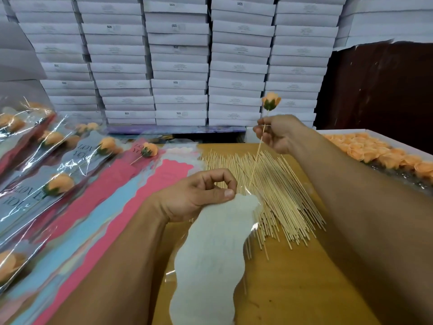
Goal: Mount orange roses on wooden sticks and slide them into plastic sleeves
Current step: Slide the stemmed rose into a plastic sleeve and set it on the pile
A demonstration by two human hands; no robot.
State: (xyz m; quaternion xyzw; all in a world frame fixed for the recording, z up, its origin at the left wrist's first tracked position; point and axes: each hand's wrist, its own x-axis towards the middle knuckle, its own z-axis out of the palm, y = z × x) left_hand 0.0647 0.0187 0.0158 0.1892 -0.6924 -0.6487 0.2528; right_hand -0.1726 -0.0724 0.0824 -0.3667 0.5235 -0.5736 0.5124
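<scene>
several sleeved roses (pixel 58 184) lie at 9 o'clock; right hand (pixel 277 133) pinches a mounted rose (pixel 271 101); left hand (pixel 196 195) pinches an empty sleeve (pixel 210 254); loose roses (pixel 375 153) at 3 o'clock remain.

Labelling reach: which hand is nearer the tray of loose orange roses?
Right. The right hand is just left of the tray of loose orange roses; the left hand is farther left, nearer the camera.

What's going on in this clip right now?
A person is packing roses. The right hand pinches a wooden stick topped with an orange rose, its lower end aimed at the mouth of a white plastic sleeve held by the left hand. Finished sleeved roses lie to the left.
</scene>
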